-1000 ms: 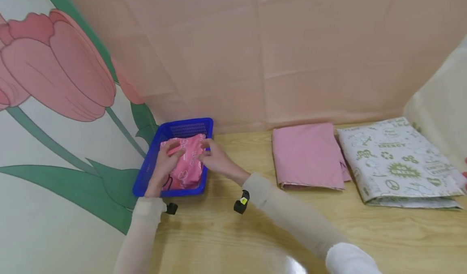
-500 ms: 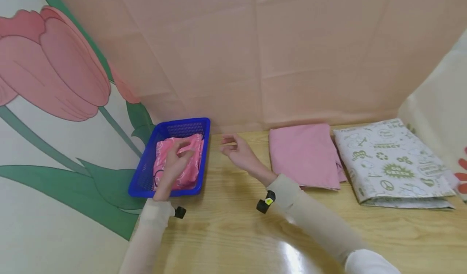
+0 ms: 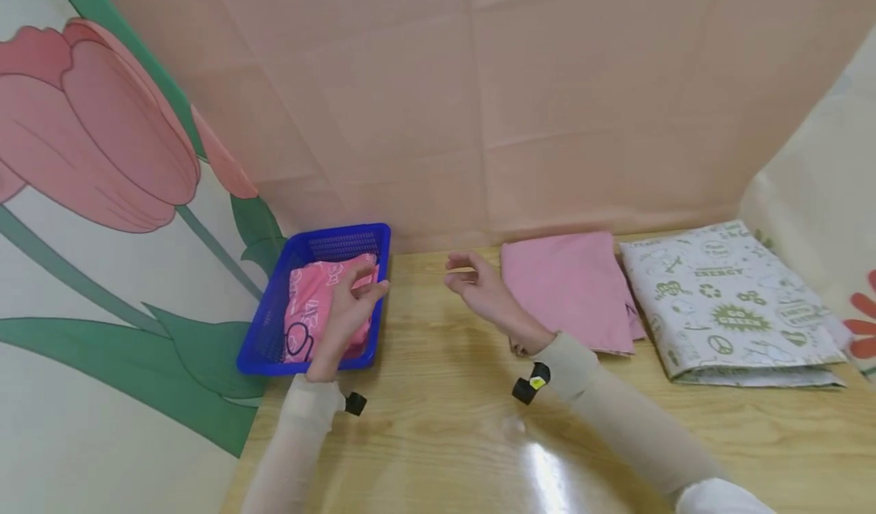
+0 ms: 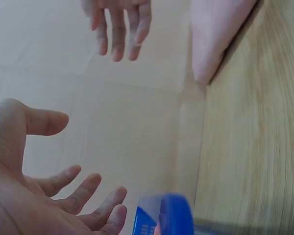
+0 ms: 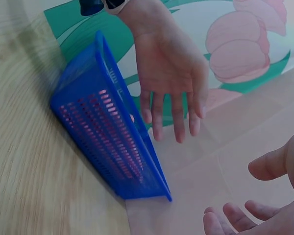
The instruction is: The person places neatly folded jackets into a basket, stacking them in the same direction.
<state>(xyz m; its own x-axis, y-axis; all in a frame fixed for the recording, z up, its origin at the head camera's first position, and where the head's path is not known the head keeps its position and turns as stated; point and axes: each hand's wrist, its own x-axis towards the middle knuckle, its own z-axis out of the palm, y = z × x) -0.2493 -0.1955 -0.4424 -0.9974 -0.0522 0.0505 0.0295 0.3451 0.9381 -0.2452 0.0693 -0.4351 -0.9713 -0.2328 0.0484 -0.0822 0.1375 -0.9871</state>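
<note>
In the head view, a blue plastic basket point(image 3: 263, 339) stands at the left of the table with a folded pink printed cloth point(image 3: 306, 301) lying inside. My left hand point(image 3: 347, 312) hovers over the basket's right side, fingers loosely bent and holding nothing. Off to the right of the basket, my right hand point(image 3: 482, 290) hangs in the air with relaxed fingers, just left of a folded plain pink cloth point(image 3: 568, 290). Both palms face each other across a gap. The right wrist view shows the basket's slotted side wall point(image 5: 103, 132) beside the left hand point(image 5: 169, 73).
A folded white cloth with green print point(image 3: 732, 305) lies at the right of the wooden table point(image 3: 438, 430). A peach cloth backdrop point(image 3: 383, 96) hangs behind, and a wall with painted tulips point(image 3: 123, 118) borders the left side.
Both hands have come away from the pink printed cloth in the basket. The right hand has moved right, out past the basket; the left has lifted and shifted slightly right.
</note>
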